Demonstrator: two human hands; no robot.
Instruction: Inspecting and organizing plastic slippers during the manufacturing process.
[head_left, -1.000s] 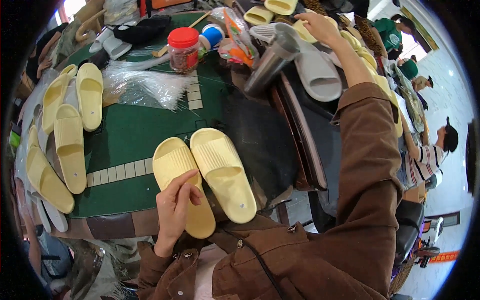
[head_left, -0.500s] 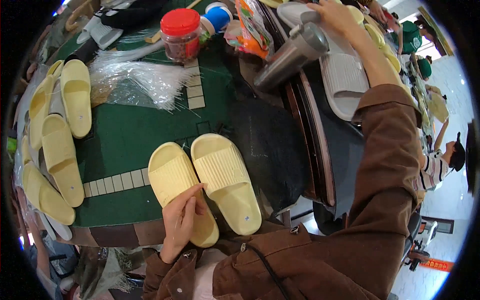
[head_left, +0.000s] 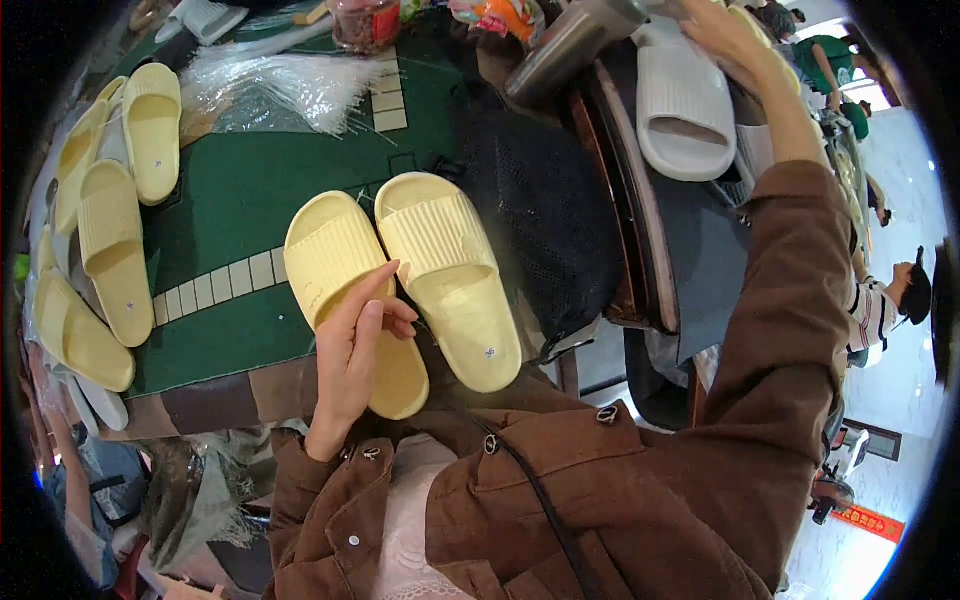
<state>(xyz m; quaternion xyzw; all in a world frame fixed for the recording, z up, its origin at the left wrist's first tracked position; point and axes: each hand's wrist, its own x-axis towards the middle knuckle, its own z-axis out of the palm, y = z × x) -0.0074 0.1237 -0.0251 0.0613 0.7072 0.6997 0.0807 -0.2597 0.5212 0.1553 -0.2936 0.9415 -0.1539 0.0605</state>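
Note:
Two pale yellow slippers lie side by side at the near table edge, the left slipper (head_left: 340, 250) and the right slipper (head_left: 447, 250). My left hand (head_left: 345, 365) is over the left slipper, its forefinger reaching toward the gap between the straps. Its thumb and curled fingers are closed together; anything between them is too small to make out. At the upper right my right hand (head_left: 725, 40) grips the far end of a light grey slipper (head_left: 685, 95), whose ribbed strap and rounded near end show. The picture's top edge partly cuts off that grip.
Several yellow slippers (head_left: 112, 200) are piled at the left. Clear plastic strands (head_left: 270, 90) and a red-brown jar (head_left: 365, 25) stand farther back. A metal flask (head_left: 570, 50) leans near the grey slipper. A black bag (head_left: 535, 200) lies right of the yellow pair. People are at the far right.
The whole view has shifted, so the table appears higher. My right hand has moved rightward, and the grey slipper stands out from another grey one behind it. My left hand stays by the yellow pair.

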